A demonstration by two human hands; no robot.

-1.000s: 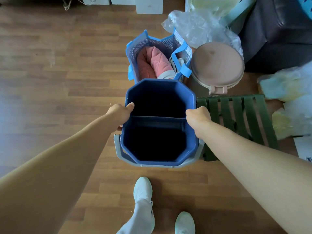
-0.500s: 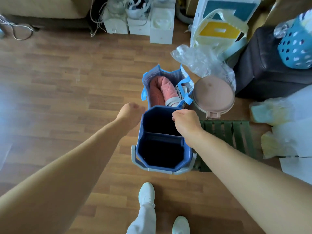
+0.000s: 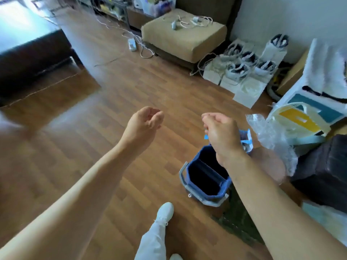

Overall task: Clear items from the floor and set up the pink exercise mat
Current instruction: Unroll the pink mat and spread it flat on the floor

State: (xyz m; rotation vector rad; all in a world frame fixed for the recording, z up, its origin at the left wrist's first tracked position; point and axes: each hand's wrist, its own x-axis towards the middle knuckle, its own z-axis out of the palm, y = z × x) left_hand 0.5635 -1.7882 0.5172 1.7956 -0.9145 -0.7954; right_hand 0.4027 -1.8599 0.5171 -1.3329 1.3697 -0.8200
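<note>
A dark blue divided bucket [image 3: 206, 192] with a grey handle stands on the wood floor at the right. Behind it, a blue mesh bag [image 3: 246, 138] is mostly hidden by my right hand, and I cannot see the pink mat. My right hand [image 3: 221, 132] hovers above the bucket's far rim, fingers loosely curled, holding nothing. My left hand [image 3: 145, 122] hangs in the air to the bucket's left, over bare floor, half-curled and empty.
A crumpled clear plastic bag [image 3: 266, 132], a blurred round pinkish lid [image 3: 268, 162] and a dark seat [image 3: 323, 166] crowd the right side. A green slatted piece [image 3: 236, 222] lies by the bucket. A tan ottoman [image 3: 184, 34], shoes [image 3: 242, 61] and cables [image 3: 132, 44] sit farther off.
Both hands have let go of the bucket's rim and risen above it. The view has lifted and swung, so the bucket is now lower right and more of the room shows.
</note>
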